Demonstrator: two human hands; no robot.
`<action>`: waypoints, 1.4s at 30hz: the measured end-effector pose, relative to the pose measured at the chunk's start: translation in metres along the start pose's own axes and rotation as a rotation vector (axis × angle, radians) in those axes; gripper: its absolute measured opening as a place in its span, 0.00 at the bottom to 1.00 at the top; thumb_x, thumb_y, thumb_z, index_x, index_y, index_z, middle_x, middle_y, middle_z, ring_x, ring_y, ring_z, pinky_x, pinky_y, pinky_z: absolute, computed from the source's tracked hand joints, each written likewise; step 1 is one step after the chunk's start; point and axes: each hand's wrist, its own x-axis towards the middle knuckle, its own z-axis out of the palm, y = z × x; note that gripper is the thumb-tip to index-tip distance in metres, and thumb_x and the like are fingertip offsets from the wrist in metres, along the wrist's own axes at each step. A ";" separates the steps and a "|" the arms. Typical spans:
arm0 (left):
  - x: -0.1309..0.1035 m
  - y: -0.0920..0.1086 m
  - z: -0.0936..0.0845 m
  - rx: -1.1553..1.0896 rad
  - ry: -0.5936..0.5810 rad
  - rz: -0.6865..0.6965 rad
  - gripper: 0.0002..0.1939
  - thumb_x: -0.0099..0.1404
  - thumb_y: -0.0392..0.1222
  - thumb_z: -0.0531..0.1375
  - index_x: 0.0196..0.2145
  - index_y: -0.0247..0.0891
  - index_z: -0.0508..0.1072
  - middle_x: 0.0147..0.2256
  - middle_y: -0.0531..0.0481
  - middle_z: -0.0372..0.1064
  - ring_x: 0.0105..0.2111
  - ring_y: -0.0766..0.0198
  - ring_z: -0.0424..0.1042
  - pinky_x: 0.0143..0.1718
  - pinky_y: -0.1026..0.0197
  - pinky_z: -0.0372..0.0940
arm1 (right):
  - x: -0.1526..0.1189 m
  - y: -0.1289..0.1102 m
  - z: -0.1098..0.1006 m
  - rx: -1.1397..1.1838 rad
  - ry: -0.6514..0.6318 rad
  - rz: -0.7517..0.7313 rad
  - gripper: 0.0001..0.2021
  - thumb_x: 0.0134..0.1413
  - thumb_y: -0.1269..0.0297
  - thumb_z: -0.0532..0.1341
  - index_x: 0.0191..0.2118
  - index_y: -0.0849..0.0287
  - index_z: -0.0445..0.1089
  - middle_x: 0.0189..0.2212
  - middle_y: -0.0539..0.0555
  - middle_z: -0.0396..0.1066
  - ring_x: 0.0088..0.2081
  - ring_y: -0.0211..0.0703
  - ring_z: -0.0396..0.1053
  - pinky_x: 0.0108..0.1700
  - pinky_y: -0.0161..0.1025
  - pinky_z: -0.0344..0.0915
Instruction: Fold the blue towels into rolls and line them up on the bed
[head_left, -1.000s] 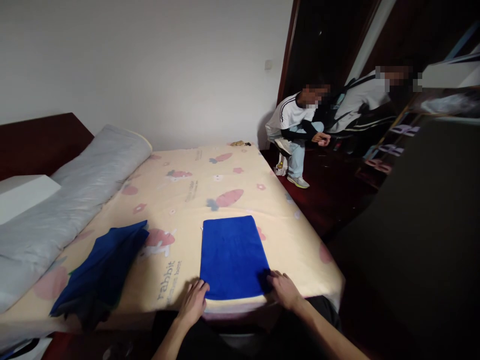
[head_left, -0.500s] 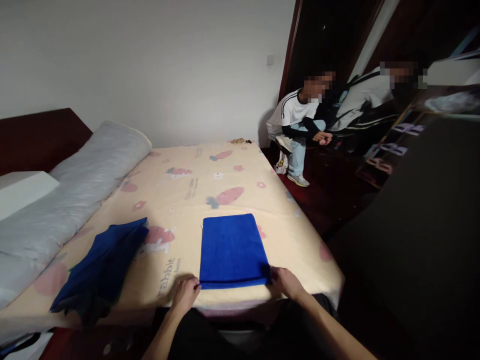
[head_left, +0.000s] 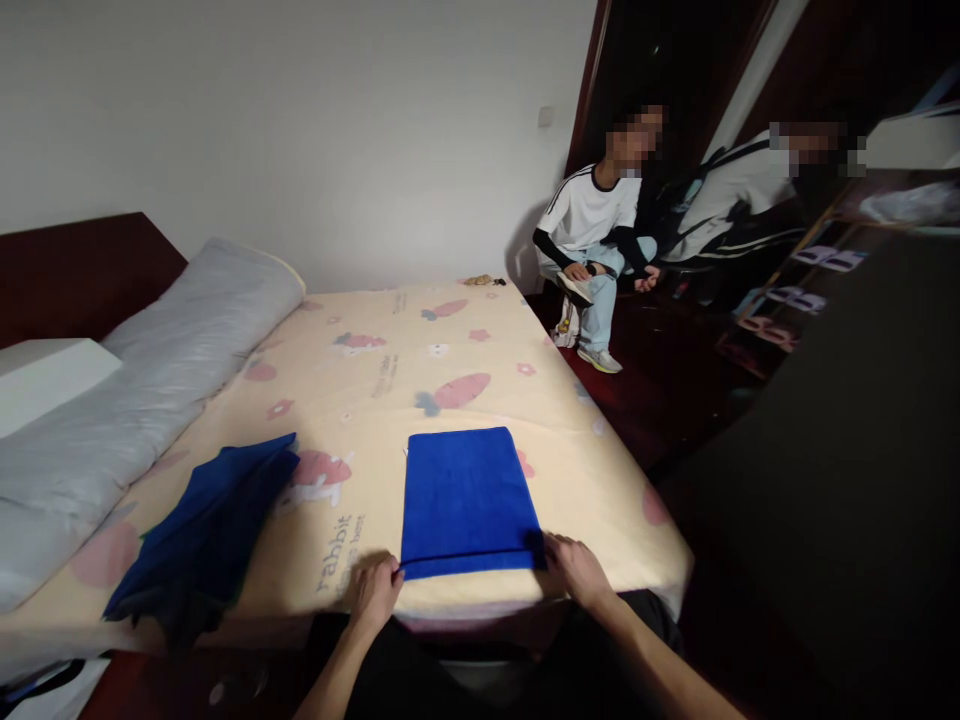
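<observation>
A blue cloth (head_left: 471, 497) lies flat on the bed, with a narrow fold running along its near edge. My left hand (head_left: 377, 590) pinches the near left corner of this cloth. At the near right corner my right hand (head_left: 577, 568) is closed on the cloth too, its fingertips partly hidden in shadow. Farther left, a second, crumpled dark blue cloth (head_left: 206, 535) lies near the bed's front edge, and neither hand touches it.
The bed (head_left: 360, 400) has a cream sheet printed with carrots and rabbits. A long grey pillow (head_left: 187, 340) and a white box (head_left: 52, 380) lie at the left. Beyond the bed sits a person (head_left: 592, 215); another person (head_left: 739, 195) bends near a shoe rack (head_left: 795, 295).
The fold at the cloth's near edge looks slightly wider. My hands keep to the same corners. The seated person has straightened up and moved one arm.
</observation>
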 end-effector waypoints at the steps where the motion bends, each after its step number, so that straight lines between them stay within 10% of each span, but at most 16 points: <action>1: 0.000 0.000 0.001 0.000 0.007 -0.004 0.09 0.66 0.40 0.52 0.35 0.42 0.73 0.34 0.52 0.76 0.40 0.62 0.74 0.41 0.61 0.56 | -0.001 0.000 0.001 -0.007 -0.002 0.002 0.16 0.56 0.74 0.50 0.45 0.58 0.71 0.43 0.59 0.75 0.44 0.47 0.72 0.44 0.38 0.61; 20: -0.006 0.009 0.021 -0.019 0.207 0.140 0.16 0.58 0.25 0.49 0.35 0.43 0.70 0.39 0.51 0.68 0.44 0.64 0.67 0.46 0.62 0.57 | 0.001 0.001 0.018 -0.082 0.008 0.053 0.17 0.61 0.75 0.47 0.48 0.59 0.68 0.44 0.60 0.75 0.46 0.47 0.72 0.46 0.39 0.60; 34: -0.011 0.020 0.017 0.041 0.262 0.098 0.11 0.64 0.42 0.51 0.38 0.41 0.73 0.43 0.46 0.70 0.50 0.54 0.64 0.51 0.51 0.54 | 0.000 -0.001 0.012 -0.028 0.016 0.034 0.17 0.64 0.55 0.50 0.46 0.59 0.70 0.42 0.62 0.76 0.45 0.51 0.73 0.46 0.43 0.62; 42: -0.027 0.085 0.059 0.025 0.380 0.169 0.19 0.65 0.34 0.48 0.48 0.43 0.72 0.50 0.46 0.69 0.52 0.57 0.64 0.55 0.52 0.56 | 0.003 -0.006 0.027 -0.068 0.052 0.056 0.19 0.62 0.61 0.53 0.55 0.62 0.65 0.46 0.65 0.74 0.48 0.51 0.72 0.50 0.44 0.60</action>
